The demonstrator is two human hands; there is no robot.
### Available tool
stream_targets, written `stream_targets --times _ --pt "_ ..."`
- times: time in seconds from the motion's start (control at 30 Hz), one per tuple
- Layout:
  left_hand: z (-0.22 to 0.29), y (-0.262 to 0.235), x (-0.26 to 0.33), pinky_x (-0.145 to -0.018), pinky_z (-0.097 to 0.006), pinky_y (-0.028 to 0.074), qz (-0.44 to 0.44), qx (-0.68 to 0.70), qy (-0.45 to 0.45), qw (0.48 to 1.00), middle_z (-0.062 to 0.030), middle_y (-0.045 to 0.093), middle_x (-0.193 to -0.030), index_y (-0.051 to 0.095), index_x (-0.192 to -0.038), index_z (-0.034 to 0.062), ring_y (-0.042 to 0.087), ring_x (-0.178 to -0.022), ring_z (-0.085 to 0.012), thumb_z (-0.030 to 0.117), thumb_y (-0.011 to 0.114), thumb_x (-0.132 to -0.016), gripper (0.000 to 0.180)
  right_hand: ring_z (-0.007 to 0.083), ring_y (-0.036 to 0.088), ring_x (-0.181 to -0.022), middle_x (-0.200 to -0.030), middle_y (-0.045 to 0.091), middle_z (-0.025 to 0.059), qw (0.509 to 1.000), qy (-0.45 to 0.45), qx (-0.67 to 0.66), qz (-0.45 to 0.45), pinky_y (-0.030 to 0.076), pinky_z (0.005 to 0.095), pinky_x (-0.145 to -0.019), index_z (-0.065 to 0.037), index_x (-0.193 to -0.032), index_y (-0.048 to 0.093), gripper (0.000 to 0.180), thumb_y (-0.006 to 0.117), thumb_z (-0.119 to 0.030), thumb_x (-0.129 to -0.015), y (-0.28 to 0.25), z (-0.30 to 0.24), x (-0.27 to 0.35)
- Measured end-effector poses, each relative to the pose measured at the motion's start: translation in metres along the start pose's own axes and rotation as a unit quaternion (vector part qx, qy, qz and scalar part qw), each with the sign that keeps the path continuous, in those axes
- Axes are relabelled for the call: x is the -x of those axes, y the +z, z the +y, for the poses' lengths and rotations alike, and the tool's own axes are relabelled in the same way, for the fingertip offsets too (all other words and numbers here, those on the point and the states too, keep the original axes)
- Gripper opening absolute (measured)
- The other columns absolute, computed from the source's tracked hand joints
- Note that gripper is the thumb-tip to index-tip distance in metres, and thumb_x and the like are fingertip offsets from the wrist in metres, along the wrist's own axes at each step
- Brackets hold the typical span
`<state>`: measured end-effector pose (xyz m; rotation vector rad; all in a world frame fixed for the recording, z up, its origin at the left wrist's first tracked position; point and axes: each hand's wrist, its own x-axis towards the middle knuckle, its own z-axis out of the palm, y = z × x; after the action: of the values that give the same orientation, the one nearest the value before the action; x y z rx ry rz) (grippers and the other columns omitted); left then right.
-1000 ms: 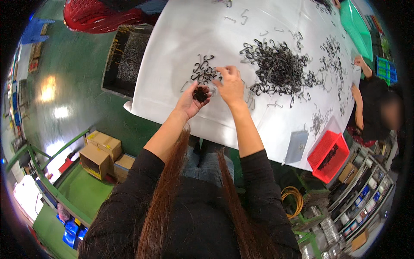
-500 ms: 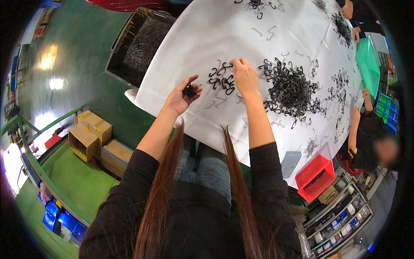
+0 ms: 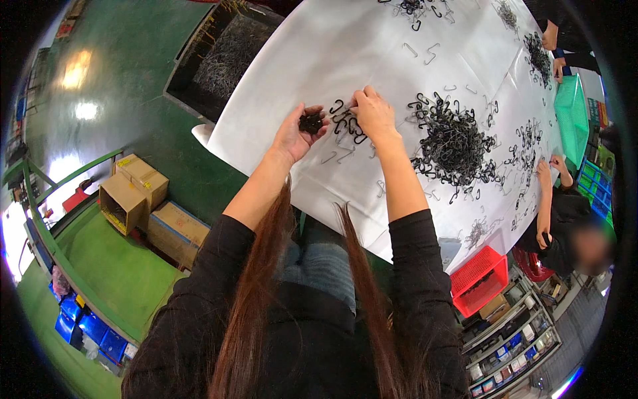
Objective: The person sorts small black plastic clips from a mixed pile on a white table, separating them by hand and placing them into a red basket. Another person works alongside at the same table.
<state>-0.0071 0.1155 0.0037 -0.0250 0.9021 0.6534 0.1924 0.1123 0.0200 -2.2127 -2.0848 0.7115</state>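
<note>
My left hand (image 3: 296,137) is cupped palm-up, fingers curled around a clump of small black hooks (image 3: 310,123). Just right of it, on the white-covered table (image 3: 279,86), lies a small loose pile of black S-shaped hooks (image 3: 346,124), with a few thin grey wire hooks (image 3: 345,155) below. My right hand (image 3: 376,117) reaches over the right edge of this pile with thumb and fingertips pinched together. What sits between those fingertips is too small to make out. A large heap of black hooks (image 3: 455,146) spreads on the table right of my right hand.
A red basket (image 3: 478,280) stands at the table's near right edge, a green tray (image 3: 570,116) at the far right. Two co-workers' hands (image 3: 545,171) (image 3: 553,53) work along the right side. A dark bin of wire pieces (image 3: 226,63) and cardboard boxes (image 3: 133,193) stand left.
My left hand has moved right, closer to my right hand and the small pile, its fingers curled more upward. The right hand stays by the pile. The whole view has shifted slightly.
</note>
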Motion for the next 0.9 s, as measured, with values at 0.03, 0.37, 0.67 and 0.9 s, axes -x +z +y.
stream_targets --times 0.03,0.37,0.67,0.9 --pt "0.001 -0.004 0.001 -0.083 -0.038 0.053 0.018 -0.001 0.005 1.000 -0.0131 0.062 -0.099 0.058 -0.105 -0.0014 0.061 -0.092 -0.0268 0.035 0.043 -0.097 0.040 0.0273 0.059 -0.097 -0.101 0.056 0.0074 0.999 -0.003 0.030 0.011 0.047 0.0412 -0.077 -0.011 -0.094 0.058 0.018 0.066 -0.019 -0.080 0.002 0.005 0.002" --pt "-0.011 -0.025 0.009 -0.083 -0.041 0.053 0.019 0.051 0.021 0.998 -0.0132 0.062 -0.095 0.059 -0.101 -0.0020 0.062 -0.092 -0.0272 0.032 0.045 -0.096 0.037 0.0270 0.058 -0.093 -0.098 0.056 0.0067 0.999 -0.006 0.034 0.029 0.045 0.0411 -0.075 -0.010 -0.094 0.056 0.020 0.066 -0.018 -0.079 0.005 0.029 0.023" --pt "-0.019 -0.007 0.013 -0.086 -0.039 0.052 -0.008 -0.005 0.004 1.000 -0.0145 0.060 -0.105 0.057 -0.109 -0.0034 0.061 -0.098 -0.0286 0.034 0.039 -0.098 0.042 0.0322 0.061 -0.082 -0.097 0.060 0.0100 0.982 -0.028 -0.174 0.066 0.046 0.0421 -0.070 -0.007 -0.096 0.057 0.017 0.062 -0.016 -0.083 -0.008 0.004 0.051" --pt "-0.018 -0.002 0.008 -0.091 -0.039 0.050 -0.021 -0.020 -0.002 1.000 -0.0148 0.058 -0.114 0.051 -0.120 -0.0033 0.058 -0.106 -0.0295 0.036 0.033 -0.100 0.048 0.0285 0.061 -0.087 -0.097 0.059 0.0073 0.993 -0.083 0.001 0.080 0.045 0.0419 -0.074 -0.009 -0.097 0.058 0.019 0.064 -0.018 -0.082 0.004 -0.009 0.025"
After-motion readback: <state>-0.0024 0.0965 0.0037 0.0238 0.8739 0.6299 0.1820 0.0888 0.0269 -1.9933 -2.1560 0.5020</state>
